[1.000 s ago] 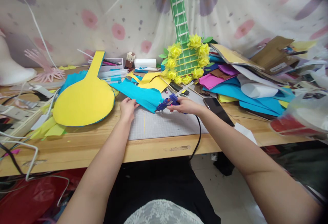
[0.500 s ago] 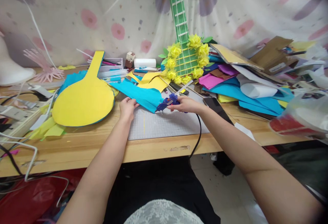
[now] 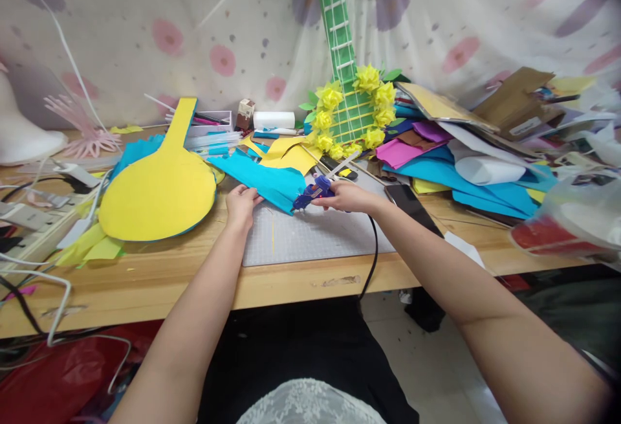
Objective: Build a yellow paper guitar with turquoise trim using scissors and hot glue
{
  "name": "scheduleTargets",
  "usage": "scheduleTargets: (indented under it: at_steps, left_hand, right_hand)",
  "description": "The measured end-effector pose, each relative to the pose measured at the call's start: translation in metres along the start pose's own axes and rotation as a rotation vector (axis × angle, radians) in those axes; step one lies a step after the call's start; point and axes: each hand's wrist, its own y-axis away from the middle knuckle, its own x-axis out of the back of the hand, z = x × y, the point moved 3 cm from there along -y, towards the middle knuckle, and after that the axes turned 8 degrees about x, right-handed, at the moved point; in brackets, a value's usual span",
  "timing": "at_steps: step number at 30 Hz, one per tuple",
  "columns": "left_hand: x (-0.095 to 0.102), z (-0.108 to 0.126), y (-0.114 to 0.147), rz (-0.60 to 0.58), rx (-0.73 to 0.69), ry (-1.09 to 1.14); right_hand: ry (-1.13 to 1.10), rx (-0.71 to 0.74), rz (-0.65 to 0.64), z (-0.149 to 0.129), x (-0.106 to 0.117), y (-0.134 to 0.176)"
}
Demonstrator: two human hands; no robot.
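Observation:
A strip of bright blue paper lies slanted over the grey cutting mat. My left hand pinches its lower edge near the left end. In my right hand is a blue hot glue gun, a small red light showing on it and a white glue stick rising from its back. The gun's nozzle is at the strip's lower right corner; whether it touches the paper I cannot tell. Its black cord hangs over the table edge.
Left of the mat lies a yellow guitar-shaped cutout. A green guitar with yellow paper flowers leans at the back. Coloured paper is heaped on the right, near a black phone and a clear plastic cup. Power strips and cables crowd the left.
My right hand has moved the glue gun slightly left along the strip's right end. My left hand stays in place on the paper.

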Motion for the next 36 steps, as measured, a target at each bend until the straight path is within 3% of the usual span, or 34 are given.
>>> scheduleTargets:
  at_steps: [16,36]
  left_hand:
    - [0.001,0.000,0.000,-0.004,0.001,-0.002]
    - [-0.001,0.004,0.003,-0.072,-0.026,0.009]
  right_hand:
    - [-0.073,0.105,0.014,-0.003,-0.004,-0.010]
    - [-0.121,0.059,0.021,0.002,-0.007,-0.019]
